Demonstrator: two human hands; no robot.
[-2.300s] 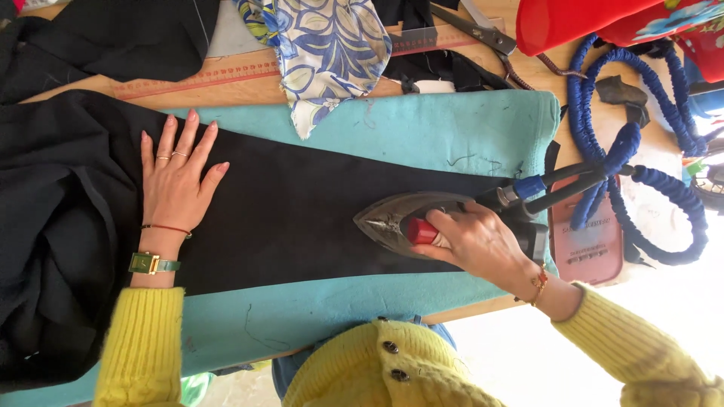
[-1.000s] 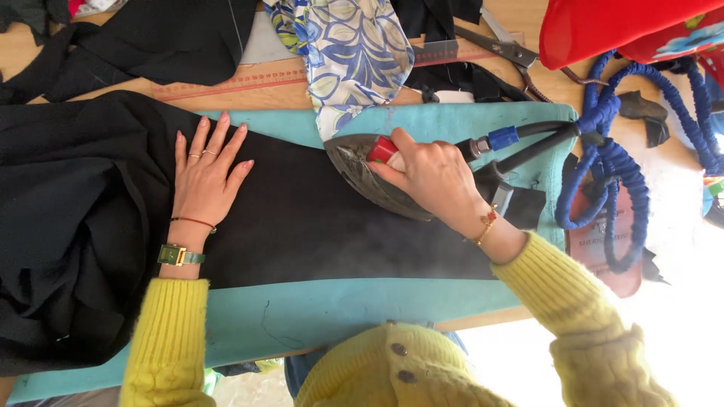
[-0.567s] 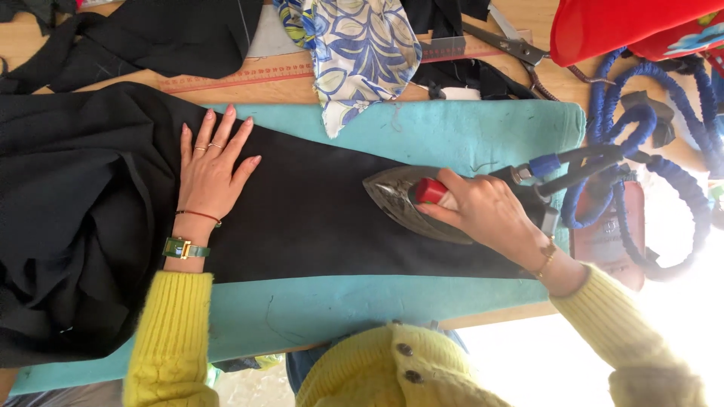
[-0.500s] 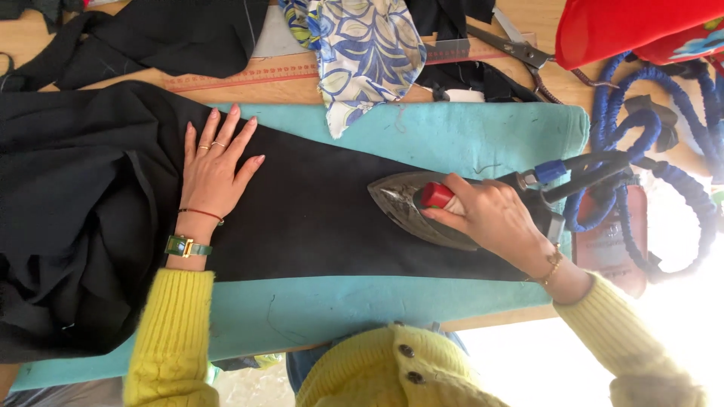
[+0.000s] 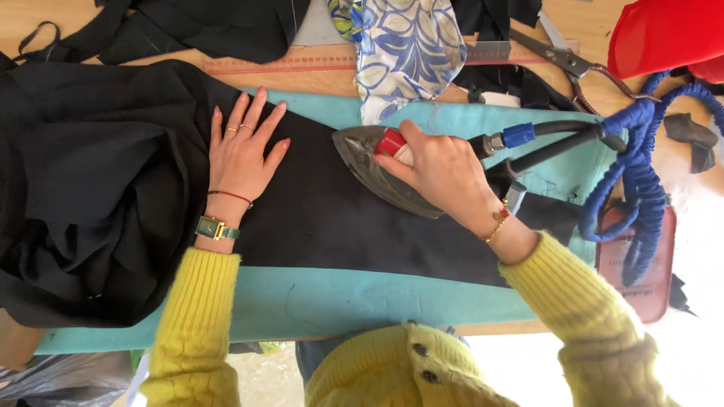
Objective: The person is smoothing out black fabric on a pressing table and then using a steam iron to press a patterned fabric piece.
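Observation:
A black cloth [image 5: 324, 218] lies flat across a teal ironing pad [image 5: 324, 301], its bulk bunched up at the left. My left hand [image 5: 243, 154] rests flat on the cloth with fingers spread. A dark steam iron [image 5: 377, 175] with a red knob sits on the cloth near the pad's far edge, point facing left. My right hand [image 5: 441, 172] is closed around its handle.
A blue braided hose [image 5: 639, 181] and black tubes run from the iron to the right. On the wooden table behind lie a blue-and-white patterned fabric [image 5: 407, 53], a ruler [image 5: 279, 63], scissors [image 5: 569, 60], red cloth [image 5: 664, 38] and more black cloth [image 5: 211, 26].
My right hand has slid the iron back and forth over the black cloth; since half a second ago it moved left and toward the pad's far edge. My left hand stayed flat on the cloth.

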